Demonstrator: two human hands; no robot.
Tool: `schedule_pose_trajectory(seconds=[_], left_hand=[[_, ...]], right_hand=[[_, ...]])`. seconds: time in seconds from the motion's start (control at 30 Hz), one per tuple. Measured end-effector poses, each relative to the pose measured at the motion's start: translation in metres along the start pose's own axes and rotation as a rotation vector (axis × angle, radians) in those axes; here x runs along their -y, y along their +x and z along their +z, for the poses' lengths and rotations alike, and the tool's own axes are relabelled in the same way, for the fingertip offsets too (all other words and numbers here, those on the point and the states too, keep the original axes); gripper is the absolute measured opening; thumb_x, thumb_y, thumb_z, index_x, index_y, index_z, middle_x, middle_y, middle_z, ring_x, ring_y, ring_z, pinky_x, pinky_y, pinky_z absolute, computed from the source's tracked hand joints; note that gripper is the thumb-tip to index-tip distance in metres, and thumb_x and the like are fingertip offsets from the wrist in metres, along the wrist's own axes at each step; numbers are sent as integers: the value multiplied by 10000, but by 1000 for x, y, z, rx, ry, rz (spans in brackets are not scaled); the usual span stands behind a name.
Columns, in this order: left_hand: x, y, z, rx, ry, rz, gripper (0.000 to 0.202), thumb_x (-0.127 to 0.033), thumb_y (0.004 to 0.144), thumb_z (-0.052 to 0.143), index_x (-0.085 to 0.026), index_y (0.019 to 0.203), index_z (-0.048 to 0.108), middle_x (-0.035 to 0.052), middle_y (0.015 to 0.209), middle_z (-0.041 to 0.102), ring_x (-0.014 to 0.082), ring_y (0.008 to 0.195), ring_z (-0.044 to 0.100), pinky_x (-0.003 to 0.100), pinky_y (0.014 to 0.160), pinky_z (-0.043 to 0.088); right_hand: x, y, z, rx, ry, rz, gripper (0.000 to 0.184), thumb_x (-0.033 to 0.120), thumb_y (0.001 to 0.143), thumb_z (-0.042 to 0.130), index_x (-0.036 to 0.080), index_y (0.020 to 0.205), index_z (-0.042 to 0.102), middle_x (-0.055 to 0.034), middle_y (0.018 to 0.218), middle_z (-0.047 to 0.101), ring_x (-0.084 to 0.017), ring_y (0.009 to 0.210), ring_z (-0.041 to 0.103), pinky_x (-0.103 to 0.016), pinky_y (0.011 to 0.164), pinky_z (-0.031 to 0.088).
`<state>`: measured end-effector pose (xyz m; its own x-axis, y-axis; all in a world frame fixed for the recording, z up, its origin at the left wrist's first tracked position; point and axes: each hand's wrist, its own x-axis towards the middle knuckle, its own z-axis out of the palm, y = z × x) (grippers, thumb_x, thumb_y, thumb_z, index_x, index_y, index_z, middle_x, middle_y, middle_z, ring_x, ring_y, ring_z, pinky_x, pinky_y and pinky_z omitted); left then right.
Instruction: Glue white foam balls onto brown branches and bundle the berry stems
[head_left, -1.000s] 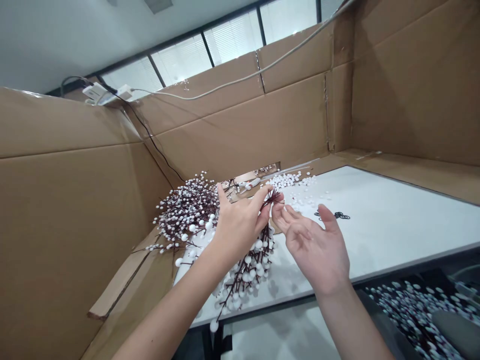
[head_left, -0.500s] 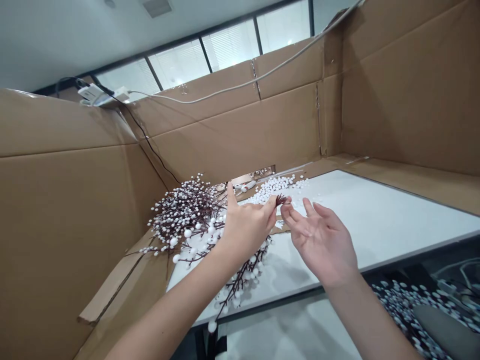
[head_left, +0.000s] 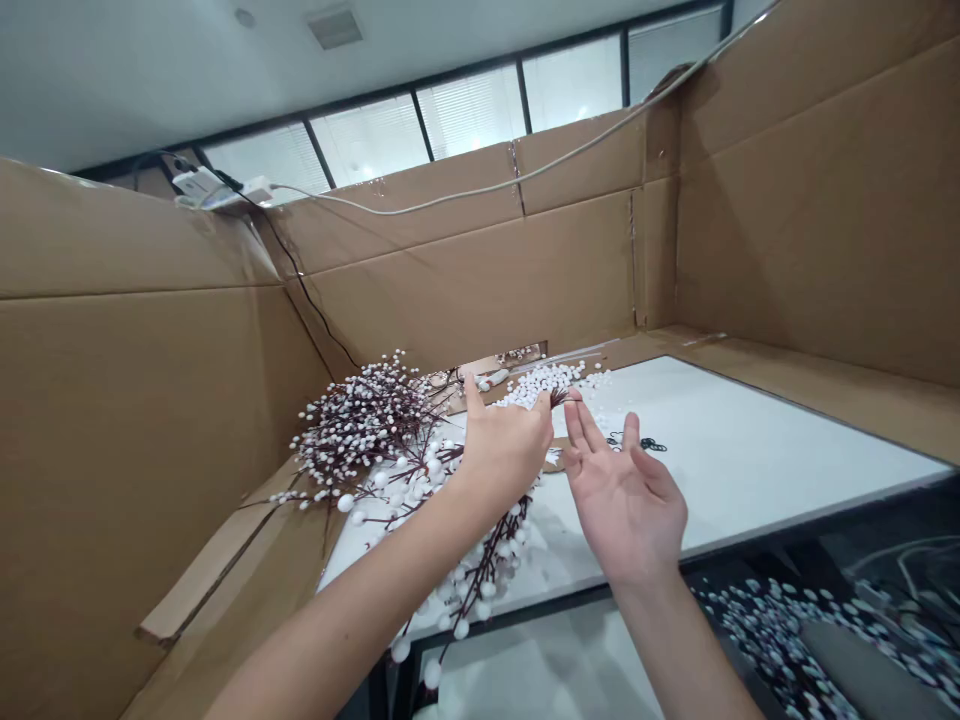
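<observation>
My left hand (head_left: pixel 506 450) is closed around the dark stems of an artificial berry branch (head_left: pixel 487 565), whose cut tips poke out past my fingers. White foam berries cover the branch, which hangs down across the white table (head_left: pixel 750 460). My right hand (head_left: pixel 619 495) is open with its fingers spread and holds nothing. Its fingertips are close to the stem tips, and I cannot tell whether they touch. A larger heap of berry branches (head_left: pixel 367 420) lies to the left of my hands. Loose white berries (head_left: pixel 547 382) are scattered just beyond them.
Small black rubber rings (head_left: pixel 645 443) lie on the table. Cardboard walls (head_left: pixel 465 270) surround the table at the back and sides. A cable runs along their top. More berry branches (head_left: pixel 780 630) lie below the table's front edge at the right, by a grey seat (head_left: pixel 862 680).
My right hand has turned more upright with its fingers spread wider. My left hand still grips the stems. The view has tilted slightly, and the black rings show again.
</observation>
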<state>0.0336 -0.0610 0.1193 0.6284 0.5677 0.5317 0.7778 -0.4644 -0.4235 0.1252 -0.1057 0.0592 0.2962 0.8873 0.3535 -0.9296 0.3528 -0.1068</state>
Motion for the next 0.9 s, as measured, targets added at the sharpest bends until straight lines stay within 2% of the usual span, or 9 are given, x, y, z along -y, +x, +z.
schedule_pose_trajectory(seconds=[0.1, 0.23, 0.47, 0.77, 0.9], left_hand=[[-1, 3, -4, 37, -19, -34, 272, -277, 856, 344, -186, 959, 579, 23, 579, 663, 188, 568, 631, 608, 971, 173], [-1, 5, -8, 40, -39, -33, 257, -270, 852, 343, -186, 890, 583, 34, 603, 668, 198, 582, 635, 603, 959, 194], [-2, 6, -5, 5, -51, -6, 259, -274, 848, 334, -186, 867, 577, 21, 555, 651, 193, 540, 626, 583, 954, 220], [-7, 9, -12, 11, -123, 30, 269, -289, 841, 331, -173, 855, 573, 30, 578, 659, 200, 562, 636, 557, 991, 186], [-8, 10, -17, 26, -156, 40, 281, -288, 849, 317, -169, 876, 570, 41, 603, 666, 212, 581, 639, 576, 970, 204]], right_hand=[[-7, 0, -2, -7, -33, -64, 465, 140, 768, 435, 357, 1173, 364, -68, 1233, 515, -175, 1135, 499, -343, 744, 465], [-10, 1, -6, 23, -107, -114, 719, 79, 783, 374, 463, 1321, 91, -52, 1196, 552, -154, 1130, 509, -345, 756, 457], [-10, 6, -11, 12, -254, -158, 810, 33, 803, 329, 501, 1324, -79, -16, 1151, 598, -110, 1100, 530, -315, 747, 465], [-7, 14, -14, -47, -344, -269, 826, 47, 795, 350, 434, 1346, -127, 8, 1055, 658, -75, 1023, 579, -278, 778, 463], [-5, 17, -15, -59, -333, -284, 788, 58, 797, 320, 430, 1357, -92, 23, 1004, 677, -61, 952, 612, -265, 784, 460]])
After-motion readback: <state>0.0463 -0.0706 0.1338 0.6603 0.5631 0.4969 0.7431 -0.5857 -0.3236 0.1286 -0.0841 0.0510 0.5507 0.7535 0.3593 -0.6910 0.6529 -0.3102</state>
